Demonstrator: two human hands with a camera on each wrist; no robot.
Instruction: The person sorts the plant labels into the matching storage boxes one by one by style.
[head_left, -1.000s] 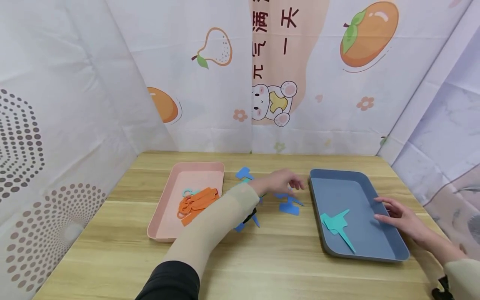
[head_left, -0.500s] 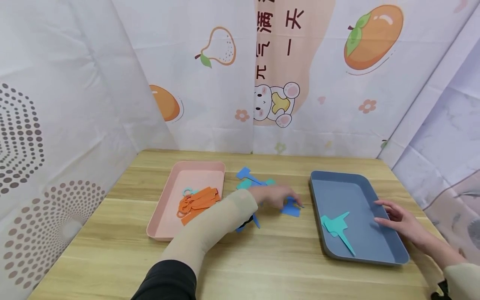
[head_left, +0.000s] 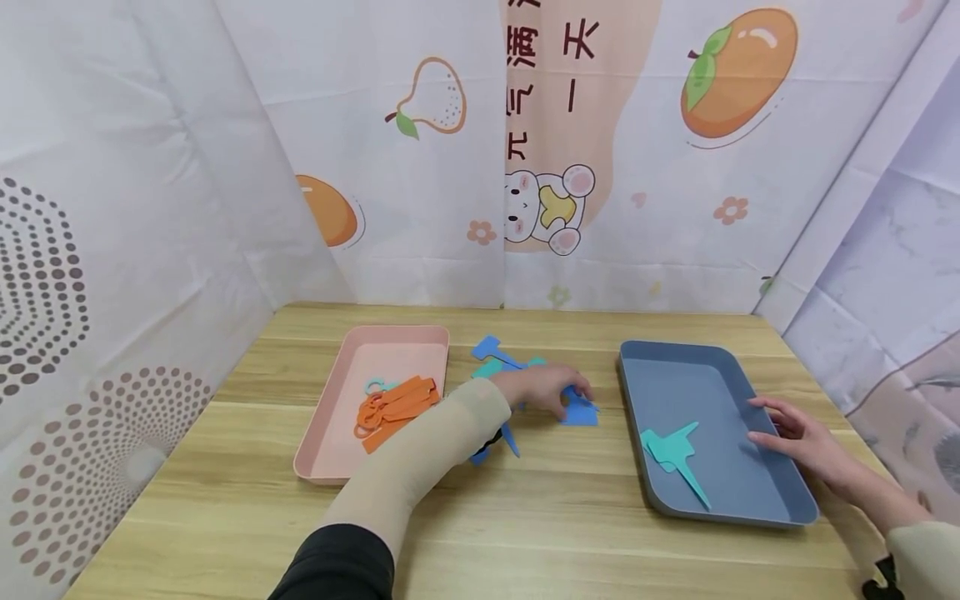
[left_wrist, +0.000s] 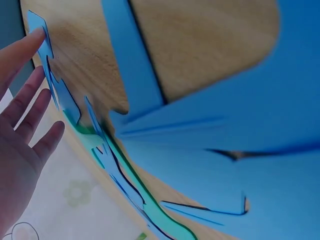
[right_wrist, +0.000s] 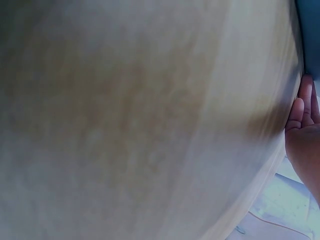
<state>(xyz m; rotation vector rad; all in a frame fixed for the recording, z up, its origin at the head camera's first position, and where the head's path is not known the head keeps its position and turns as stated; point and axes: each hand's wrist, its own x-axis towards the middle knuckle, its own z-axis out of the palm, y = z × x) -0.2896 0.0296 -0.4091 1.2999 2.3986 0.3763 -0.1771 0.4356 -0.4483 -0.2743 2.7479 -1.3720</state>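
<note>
My left hand (head_left: 542, 388) is over a scatter of flat blue and teal T-shaped plant labels in the middle of the table. Its thumb and fingers are spread around a blue label (head_left: 580, 412). In the left wrist view, a digit of that hand (left_wrist: 20, 145) touches the end of a blue label (left_wrist: 40, 25), while the other fingers stay apart. At the right, my right hand (head_left: 806, 442) holds the side rim of the blue-grey tray (head_left: 720, 392), with two digits reaching over the inside. Teal plant labels (head_left: 671, 450) lie in this tray.
A pink tray (head_left: 393, 337) on the left holds orange tags (head_left: 401, 400) and a small teal ringed piece (head_left: 375, 384). Another blue label (head_left: 489, 347) and teal ones lie behind my left wrist. A printed curtain (head_left: 420, 208) hangs at the table's back edge.
My left hand has come down onto the blue labels between the trays and drawn slightly back to the left, shifting the front one a little. My right hand stays on the grey tray.
</note>
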